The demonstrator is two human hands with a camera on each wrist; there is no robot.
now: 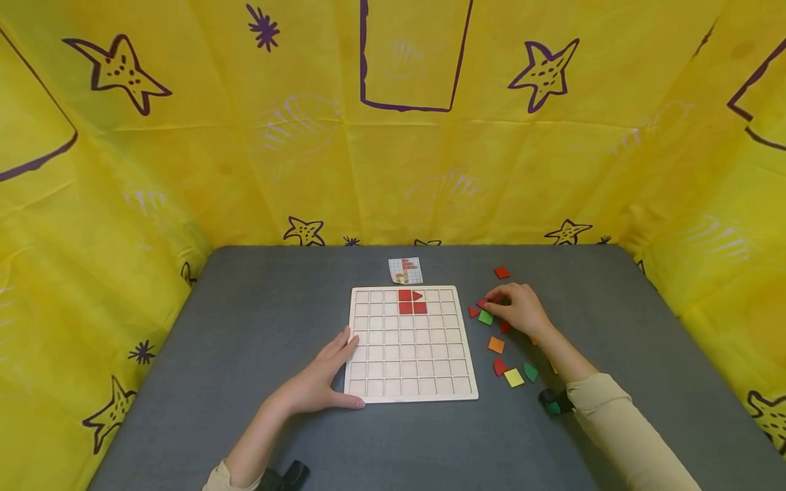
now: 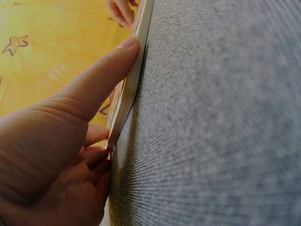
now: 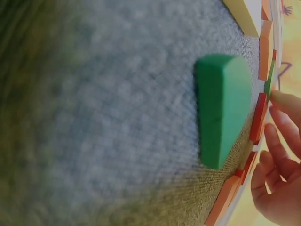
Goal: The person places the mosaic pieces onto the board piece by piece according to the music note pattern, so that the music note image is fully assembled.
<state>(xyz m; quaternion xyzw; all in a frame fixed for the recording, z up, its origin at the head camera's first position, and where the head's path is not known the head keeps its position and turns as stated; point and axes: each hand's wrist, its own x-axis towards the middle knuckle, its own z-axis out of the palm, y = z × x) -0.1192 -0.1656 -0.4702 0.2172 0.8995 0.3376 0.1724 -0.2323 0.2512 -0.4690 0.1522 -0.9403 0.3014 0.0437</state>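
- Wooden grid board (image 1: pixel 408 352) laid flat on grey table (image 1: pixel 276 293); three red squares (image 1: pixel 406 308) and red triangle (image 1: pixel 417 296) set in its far rows.
- Board's left side touched by left hand (image 1: pixel 317 383); thumb spread apart from fingers, placed at near corner.
- Loose red piece (image 1: pixel 481 304), right of board, reached by right hand (image 1: pixel 520 308); fingers bent, pinch or not cannot be told.
- Green square (image 1: pixel 486 318), orange square (image 1: pixel 496 345), yellow square (image 1: pixel 514 378) scattered nearby.
- Pattern card (image 1: pixel 405 271) placed beyond board.

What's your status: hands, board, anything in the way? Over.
Left hand on board, left side. Right hand at loose pieces right of board, grip unclear. Four red pieces set in board's far two rows. No obstruction seen over board.
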